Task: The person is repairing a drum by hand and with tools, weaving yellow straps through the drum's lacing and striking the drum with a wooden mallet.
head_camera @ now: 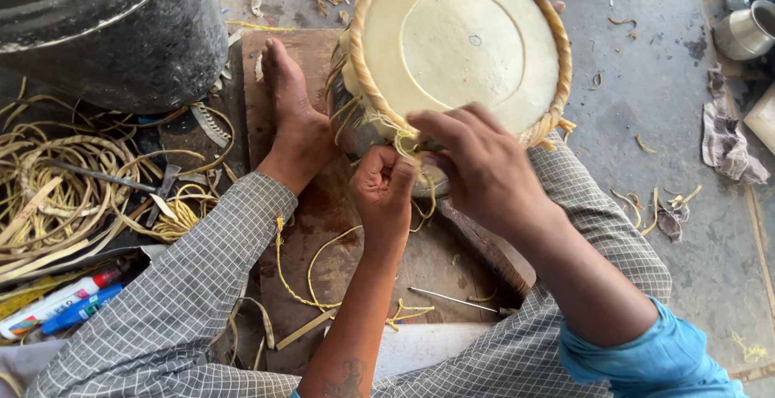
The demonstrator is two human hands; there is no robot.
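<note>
A round pale yellow vessel (460, 39) lies on its side, base toward me, with a braided cane rim (557, 51) around that base. My left hand (383, 192) is fisted just below the rim and pinches a thin yellow cane strip (404, 144). At the rim's lower edge my right hand (480, 164) grips the same weaving, its fingers curled over the strip. A bare foot (295, 119) rests on the wooden board (339, 253) beside the vessel. Loose cane strands (323, 265) trail down over the board.
A big black pot (113, 31) stands at the upper left. Coils of split cane (69, 180) lie left, with a tube and blue pen (60, 305) below. A metal awl (452, 299) lies on the board. A steel cup (747, 31) and rag (726, 144) sit right.
</note>
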